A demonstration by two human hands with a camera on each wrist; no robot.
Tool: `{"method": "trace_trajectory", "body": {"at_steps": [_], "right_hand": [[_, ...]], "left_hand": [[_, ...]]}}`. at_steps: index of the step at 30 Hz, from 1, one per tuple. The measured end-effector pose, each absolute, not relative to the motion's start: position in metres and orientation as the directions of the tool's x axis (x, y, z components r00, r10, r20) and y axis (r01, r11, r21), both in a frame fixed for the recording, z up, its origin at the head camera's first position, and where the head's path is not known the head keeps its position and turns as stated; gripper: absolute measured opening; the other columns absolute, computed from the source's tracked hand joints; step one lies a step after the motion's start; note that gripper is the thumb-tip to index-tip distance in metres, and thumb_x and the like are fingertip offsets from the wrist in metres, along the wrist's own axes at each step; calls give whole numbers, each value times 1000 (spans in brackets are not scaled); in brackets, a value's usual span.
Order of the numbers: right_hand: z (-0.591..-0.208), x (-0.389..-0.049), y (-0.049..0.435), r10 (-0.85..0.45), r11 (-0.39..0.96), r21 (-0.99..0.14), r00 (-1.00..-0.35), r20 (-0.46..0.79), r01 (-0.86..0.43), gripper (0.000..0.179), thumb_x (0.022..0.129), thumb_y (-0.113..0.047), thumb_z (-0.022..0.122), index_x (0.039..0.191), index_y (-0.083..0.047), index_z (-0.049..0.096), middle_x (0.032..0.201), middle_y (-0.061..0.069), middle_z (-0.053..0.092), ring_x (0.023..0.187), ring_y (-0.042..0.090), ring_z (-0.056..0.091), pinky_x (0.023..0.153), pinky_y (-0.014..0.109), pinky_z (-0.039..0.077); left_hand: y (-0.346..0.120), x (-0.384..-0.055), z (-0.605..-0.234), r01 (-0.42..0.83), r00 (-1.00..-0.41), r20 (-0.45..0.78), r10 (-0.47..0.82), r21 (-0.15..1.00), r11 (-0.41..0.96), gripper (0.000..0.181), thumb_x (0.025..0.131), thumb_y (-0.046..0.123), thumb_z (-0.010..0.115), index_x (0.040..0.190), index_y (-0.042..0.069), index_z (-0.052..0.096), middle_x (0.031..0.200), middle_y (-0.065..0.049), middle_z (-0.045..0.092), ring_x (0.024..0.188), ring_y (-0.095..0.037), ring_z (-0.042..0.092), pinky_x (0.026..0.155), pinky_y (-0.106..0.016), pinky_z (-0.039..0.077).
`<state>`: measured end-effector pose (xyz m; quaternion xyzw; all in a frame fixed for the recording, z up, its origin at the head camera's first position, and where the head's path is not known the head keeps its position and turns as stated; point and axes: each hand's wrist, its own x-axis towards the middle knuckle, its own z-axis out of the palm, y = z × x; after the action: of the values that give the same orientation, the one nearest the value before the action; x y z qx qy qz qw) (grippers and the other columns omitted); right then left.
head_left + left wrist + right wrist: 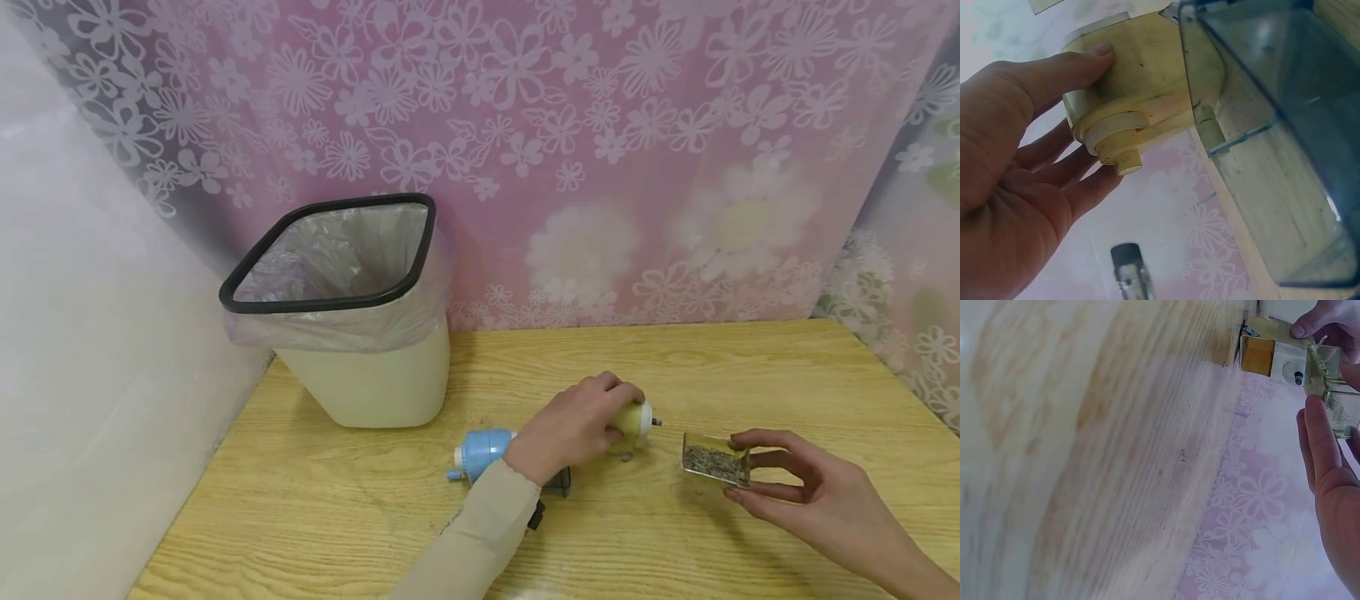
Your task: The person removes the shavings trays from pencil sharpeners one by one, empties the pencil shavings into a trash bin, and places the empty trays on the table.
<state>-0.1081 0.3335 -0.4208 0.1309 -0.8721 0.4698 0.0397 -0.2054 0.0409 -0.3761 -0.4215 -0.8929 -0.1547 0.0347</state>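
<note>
My left hand grips a yellow crank pencil sharpener just over the table. In the left wrist view the thumb lies along the yellow body, with the fingers behind. To the right, my right hand holds a small clear shavings drawer between thumb and fingers, apart from the sharpener. Dark pencil shavings fill much of its bottom. Beneath my left forearm lies a blue sharpener, partly hidden by the wrist. A clear bluish drawer looms close in the left wrist view.
A cream trash bin with a black rim and a plastic liner stands at the back left of the wooden table. Behind the table hangs a pink flowered cloth. A metal rod with a black tip shows near the left hand.
</note>
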Motion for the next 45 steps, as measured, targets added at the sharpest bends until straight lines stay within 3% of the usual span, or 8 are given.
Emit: {"method": "trace_trajectory", "body": {"at_steps": [10, 18, 25, 29, 32, 39, 45], "right_hand": [[-419, -109, 333, -201, 515, -805, -954, 222, -296, 60, 85, 8, 75, 140, 0, 52, 128, -28, 58, 93, 2, 75, 70, 28, 62], [-416, -107, 331, -178, 522, -799, -954, 242, -299, 60, 84, 8, 76, 139, -1, 54, 130, -25, 59, 95, -1, 74, 69, 27, 62], [-414, -105, 330, -181, 513, -796, -946, 268, -323, 62, 83, 10, 76, 140, 0, 53, 132, -21, 59, 102, -5, 70, 71, 27, 62], [-413, -104, 330, -168, 518, -794, -948, 271, -319, 62, 83, 10, 76, 140, 0, 53, 132, -22, 59, 102, -6, 69, 71, 26, 62], [-413, -104, 331, -168, 520, -792, -947, 272, -320, 61, 84, 10, 76, 140, 0, 53, 132, -22, 59, 102, -5, 70, 71, 27, 62], [-411, -105, 332, -151, 536, -786, -951, 271, -309, 61, 83, 9, 77, 139, 0, 54, 130, -24, 58, 102, -7, 69, 71, 26, 62], [-410, -104, 333, -148, 538, -771, -939, 312, -341, 63, 81, 12, 77, 138, 2, 54, 131, -21, 58, 105, -9, 65, 73, 24, 61]], "left_hand": [[37, -203, -376, 778, -628, 224, 745, 183, 601, 45, 96, 24, 72, 139, 22, 60, 133, 1, 63, 112, -9, 65, 93, -19, 53], [17, -187, -357, 791, -592, 319, 740, 52, 610, 44, 98, 41, 67, 139, 29, 60, 139, 6, 62, 124, -10, 63, 103, -36, 52], [-30, -178, -326, 813, -425, 552, 717, -115, 570, 38, 96, 39, 70, 132, 26, 66, 132, 3, 67, 118, -15, 66, 100, -39, 52], [-56, -181, -305, 763, -292, 665, 687, -272, 587, 36, 93, 36, 72, 126, 23, 70, 125, 0, 70, 113, -18, 66, 97, -41, 51], [-75, -186, -291, 712, -231, 727, 647, -327, 622, 34, 92, 33, 72, 124, 20, 71, 124, -4, 70, 113, -23, 66, 99, -44, 50], [-118, -194, -271, 679, -176, 835, 521, -281, 679, 37, 90, 26, 72, 124, 12, 71, 127, -14, 69, 120, -33, 63, 102, -56, 45], [-161, -191, -269, 637, -198, 910, 365, -164, 753, 41, 93, 30, 67, 128, 11, 70, 129, -18, 67, 120, -39, 60, 101, -59, 38]]}}
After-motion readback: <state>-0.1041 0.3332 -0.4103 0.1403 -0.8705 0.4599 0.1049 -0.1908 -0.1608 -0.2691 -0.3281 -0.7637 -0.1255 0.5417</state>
